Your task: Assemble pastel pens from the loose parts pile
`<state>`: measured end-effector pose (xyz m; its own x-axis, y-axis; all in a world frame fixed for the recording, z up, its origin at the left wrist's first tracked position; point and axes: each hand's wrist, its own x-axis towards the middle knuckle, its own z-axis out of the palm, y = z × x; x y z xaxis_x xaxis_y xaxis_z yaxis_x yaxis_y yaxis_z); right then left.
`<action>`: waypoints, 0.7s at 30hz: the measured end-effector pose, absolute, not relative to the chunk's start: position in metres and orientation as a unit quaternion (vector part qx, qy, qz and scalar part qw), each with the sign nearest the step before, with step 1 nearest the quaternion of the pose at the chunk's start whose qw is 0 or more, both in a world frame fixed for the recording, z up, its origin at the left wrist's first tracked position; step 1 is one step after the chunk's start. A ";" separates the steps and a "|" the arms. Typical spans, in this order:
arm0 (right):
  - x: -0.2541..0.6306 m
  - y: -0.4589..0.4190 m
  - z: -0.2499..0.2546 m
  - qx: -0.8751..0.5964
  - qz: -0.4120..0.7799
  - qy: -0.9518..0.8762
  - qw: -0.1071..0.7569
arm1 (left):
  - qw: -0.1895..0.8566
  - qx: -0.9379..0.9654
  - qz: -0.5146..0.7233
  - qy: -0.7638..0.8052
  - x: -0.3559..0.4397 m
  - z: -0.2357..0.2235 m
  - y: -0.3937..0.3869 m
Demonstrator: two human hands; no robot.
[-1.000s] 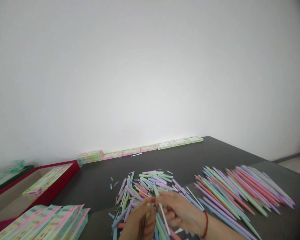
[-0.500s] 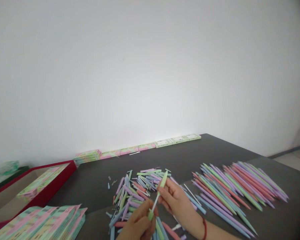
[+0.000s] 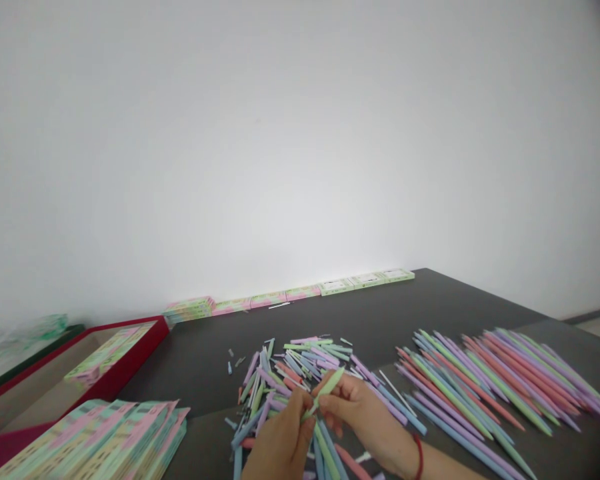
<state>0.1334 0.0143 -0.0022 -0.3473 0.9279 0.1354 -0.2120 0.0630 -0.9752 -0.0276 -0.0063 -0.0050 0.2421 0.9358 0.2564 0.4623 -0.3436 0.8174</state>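
Left hand (image 3: 280,443) and right hand (image 3: 365,417) both pinched on one green pen barrel (image 3: 325,392) over the loose pile; left fingers (image 3: 300,408) closed on its lower part, right fingers (image 3: 331,404) closed just beside them, hands nearly touching; barrel tilted, tapered tip pointing up and right, clear of the grip; its lower end is hidden by the fingers, can't tell if anything is fitted inside; both hands cut off by the bottom frame edge; red cord bracelet (image 3: 419,457) on right wrist; loose pile of pastel pen barrels (image 3: 285,373) lies on the dark desk (image 3: 375,313) directly under the hands, its near part hidden by them and cropped; thin white rods mixed in, small bits at its far left too small to identify; neater bed of long pastel barrels (image 3: 490,380) lies to the right, well apart from the hands; stacked printed packs (image 3: 100,440) at lower left, cropped, print unreadable; more packs (image 3: 110,353) in a red-rimmed tray (image 3: 130,350); row of boxes (image 3: 290,297) along the far desk edge, labels too small to read; blurred object (image 3: 25,340) at far left, can't make it out.
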 end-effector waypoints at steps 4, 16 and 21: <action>0.126 0.012 -0.011 -0.324 0.607 -0.539 0.487 | 0.229 0.757 0.334 0.514 -0.030 -0.016 -0.003; 0.131 0.019 -0.015 -0.321 0.612 -0.511 0.512 | 0.195 0.803 0.205 0.525 -0.034 0.014 -0.002; 0.126 0.014 -0.017 -0.297 0.668 -0.473 0.492 | 0.221 0.805 0.195 0.515 -0.035 0.015 -0.005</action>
